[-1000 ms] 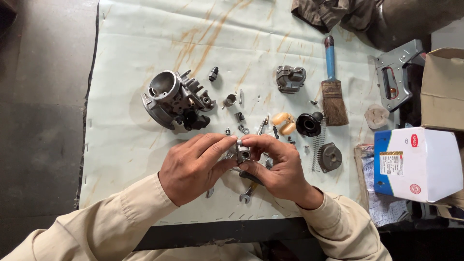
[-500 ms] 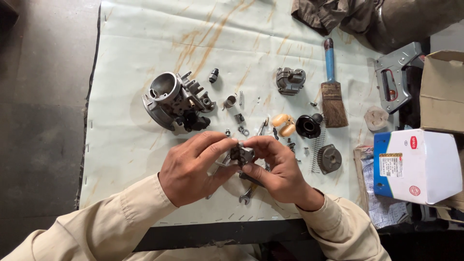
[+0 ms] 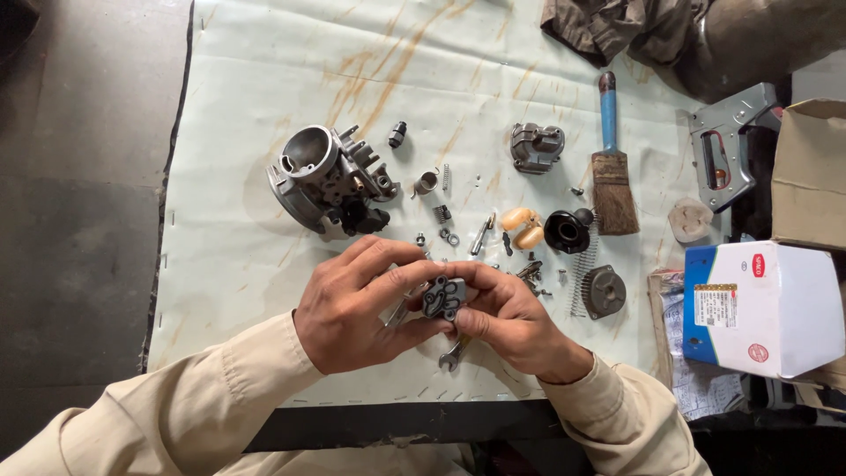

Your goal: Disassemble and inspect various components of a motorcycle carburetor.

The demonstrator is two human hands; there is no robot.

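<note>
Near the front edge of the bench (image 3: 264,53), both forearms in tan sleeves come in from below and meet at the middle, wrists bent inward. Left hand (image 3: 357,308): fingers curled, thumb and forefingers pinching the left side of a small dark metal cover plate (image 3: 443,297), held just above the pale stained sheet. Right hand (image 3: 511,322): fingers folded round the plate's right side and underside, thumb pressed against its lower edge; both hands closed on the one piece, none of the fingers spread. Small spanner (image 3: 452,353): lying on the sheet directly below the hands, partly hidden by them. Carburettor body (image 3: 326,181): grey metal, resting well apart from the hands, up and to the left. Loose small parts: a short spring (image 3: 445,176), washers and screws scattered between the body and the hands. Two tan floats (image 3: 524,227) beside a black round cap (image 3: 567,231); a long coil spring (image 3: 580,278) next to a grey round cover (image 3: 604,291). Grey cast housing (image 3: 538,145) further up. Blue-handled paintbrush (image 3: 610,150) lying upright in the view, bristles nearest the person. White and blue box (image 3: 762,308) at the right edge.
</note>
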